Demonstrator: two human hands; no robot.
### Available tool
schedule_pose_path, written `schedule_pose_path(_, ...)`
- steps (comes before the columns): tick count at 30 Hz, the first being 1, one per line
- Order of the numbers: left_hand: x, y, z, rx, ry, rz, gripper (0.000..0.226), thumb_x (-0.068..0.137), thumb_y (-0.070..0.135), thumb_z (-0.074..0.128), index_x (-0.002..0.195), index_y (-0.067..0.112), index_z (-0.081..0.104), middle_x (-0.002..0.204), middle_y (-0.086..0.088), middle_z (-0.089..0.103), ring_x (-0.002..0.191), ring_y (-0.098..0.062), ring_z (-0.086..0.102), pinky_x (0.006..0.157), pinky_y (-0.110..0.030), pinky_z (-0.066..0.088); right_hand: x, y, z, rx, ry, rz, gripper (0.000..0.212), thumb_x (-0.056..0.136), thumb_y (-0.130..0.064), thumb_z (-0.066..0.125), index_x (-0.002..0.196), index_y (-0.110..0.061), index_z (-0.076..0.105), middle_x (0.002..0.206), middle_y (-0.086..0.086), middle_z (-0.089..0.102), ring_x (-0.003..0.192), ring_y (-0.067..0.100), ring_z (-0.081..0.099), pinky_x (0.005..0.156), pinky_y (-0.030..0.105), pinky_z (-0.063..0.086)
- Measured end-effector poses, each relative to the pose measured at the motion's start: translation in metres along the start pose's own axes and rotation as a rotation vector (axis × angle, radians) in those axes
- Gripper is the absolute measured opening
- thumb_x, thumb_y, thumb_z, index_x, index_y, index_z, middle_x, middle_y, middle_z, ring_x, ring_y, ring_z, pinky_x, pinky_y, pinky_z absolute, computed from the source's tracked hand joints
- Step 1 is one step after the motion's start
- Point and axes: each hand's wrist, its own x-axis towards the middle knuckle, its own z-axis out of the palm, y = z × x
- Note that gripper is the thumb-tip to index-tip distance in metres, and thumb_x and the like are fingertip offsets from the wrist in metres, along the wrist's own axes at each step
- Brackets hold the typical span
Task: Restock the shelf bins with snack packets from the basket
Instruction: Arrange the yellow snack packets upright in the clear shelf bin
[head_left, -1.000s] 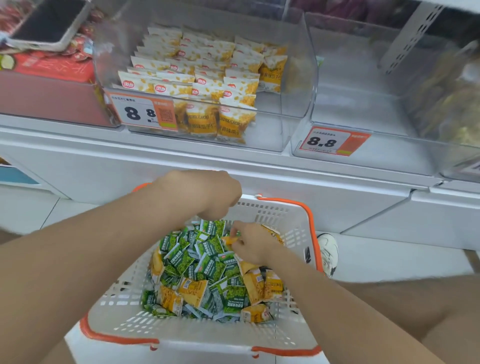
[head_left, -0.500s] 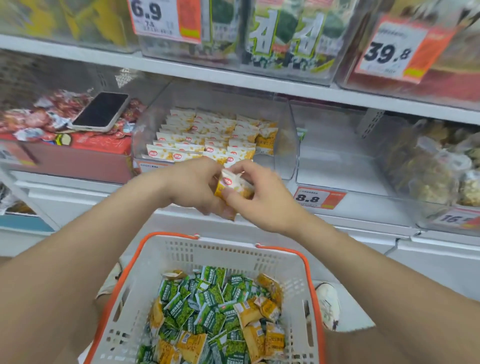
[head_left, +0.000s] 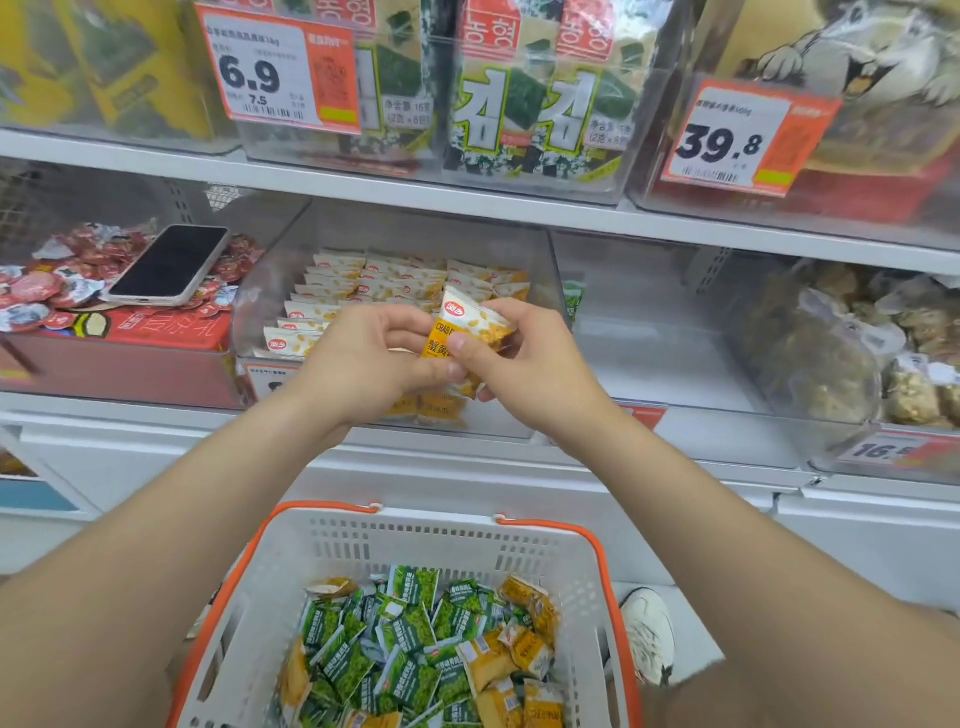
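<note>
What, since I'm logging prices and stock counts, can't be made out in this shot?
All in the head view.
Price tag of the yellow-packet bin: mostly covered by the left hand.
Next bin's tag: behind the wrist of the right hand, only an orange corner shows.
Tag at the right edge: blurred, last digit unreadable.
Held packet: lower print covered by both hands.
Basket: near end cut off by the bottom edge.
</note>
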Motion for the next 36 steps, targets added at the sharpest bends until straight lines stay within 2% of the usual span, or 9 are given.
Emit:
schedule_pose_path(4,0.006,-0.004,0.004,0.265,0.072,0.162,0.039,0.072,0.023,0.096,0.105,0.02,0.075,0.091,0.003,0.079,0.085,-0.013,0.076,0.083,-0.034,0.061,0.004,-0.003,-0.009,-0.176,0.09,-0.057,0.022,0.082,-0.036,0.082,0.098,-0.025,0.073,0.081,-0.009,0.074,0.074,0.012,0.07,0.076,0.035,0.055)
schedule_pose_path(6,0.009,-0.007,0.004,0.565,0.129,0.269,0.045,0.076,0.036,0.092,0.115,0.024,0.071,0.104,0.009,0.075,0.099,-0.007,0.07,0.088,-0.029,0.055,0.008,-0.003,-0.014,-0.349,0.212,-0.088,0.024,0.081,-0.041,0.081,0.095,-0.025,0.07,0.083,-0.011,0.071,0.082,0.015,0.064,0.078,0.032,0.043)
schedule_pose_path(8,0.014,-0.013,0.003,0.835,0.126,0.352,0.045,0.087,0.036,0.082,0.126,0.021,0.066,0.123,0.004,0.07,0.117,-0.016,0.063,0.1,-0.036,0.05,0.011,-0.002,-0.019,-0.507,0.245,-0.085,0.026,0.082,-0.042,0.081,0.094,-0.024,0.067,0.087,-0.009,0.066,0.089,0.019,0.053,0.072,0.033,0.029)
schedule_pose_path(12,0.027,-0.021,0.001,1.1,-0.002,0.36,0.041,0.098,0.039,0.063,0.133,0.02,0.058,0.136,-0.002,0.059,0.129,-0.028,0.054,0.109,-0.048,0.042,0.027,0.004,-0.019,-0.718,0.152,-0.037,0.024,0.086,-0.026,0.079,0.102,-0.015,0.064,0.098,0.005,0.064,0.092,0.03,0.05,0.073,0.036,0.04)
schedule_pose_path(15,0.034,-0.024,-0.001,1.261,-0.141,0.316,0.043,0.105,0.044,0.044,0.143,0.024,0.048,0.159,-0.004,0.036,0.149,-0.028,0.031,0.121,-0.06,0.018,0.042,0.007,-0.014,-0.964,0.074,-0.052,0.02,0.088,-0.006,0.07,0.103,-0.01,0.057,0.096,0.011,0.06,0.091,0.037,0.057,0.067,0.039,0.043)
schedule_pose_path(18,0.038,-0.029,-0.009,1.31,-0.23,0.327,0.048,0.107,0.05,0.029,0.147,0.028,0.044,0.171,0.0,0.018,0.157,-0.022,0.014,0.124,-0.064,0.006,0.055,0.006,-0.008,-1.109,-0.029,-0.035,0.019,0.089,-0.001,0.065,0.103,-0.009,0.056,0.095,0.014,0.053,0.09,0.035,0.054,0.069,0.039,0.041)
schedule_pose_path(23,0.043,-0.033,-0.015,1.334,-0.299,0.257,0.071,0.096,0.066,0.009,0.142,0.031,0.05,0.169,0.0,0.021,0.156,-0.023,0.018,0.124,-0.062,0.01,0.094,0.016,0.015,-1.401,-0.12,0.04,0.034,0.09,-0.008,0.059,0.122,-0.018,0.063,0.125,0.009,0.065,0.121,0.033,0.059,0.105,0.041,0.036)
schedule_pose_path(31,0.053,-0.041,-0.014,1.31,-0.307,0.246,0.08,0.085,0.072,0.003,0.137,0.035,0.051,0.163,-0.002,0.028,0.149,-0.03,0.023,0.122,-0.062,0.014,0.158,0.039,0.024,-1.377,-0.173,0.194,0.04,0.093,0.001,0.06,0.131,-0.01,0.061,0.133,0.014,0.061,0.12,0.036,0.06,0.089,0.04,0.049)
schedule_pose_path(36,0.057,-0.039,-0.014,1.277,-0.332,0.185,0.078,0.084,0.073,0.009,0.141,0.036,0.048,0.165,-0.001,0.024,0.152,-0.029,0.018,0.121,-0.062,0.014,0.17,0.047,0.023,-1.35,-0.183,0.172,0.045,0.093,0.007,0.054,0.136,-0.003,0.055,0.141,0.021,0.046,0.122,0.04,0.056,0.094,0.042,0.05)
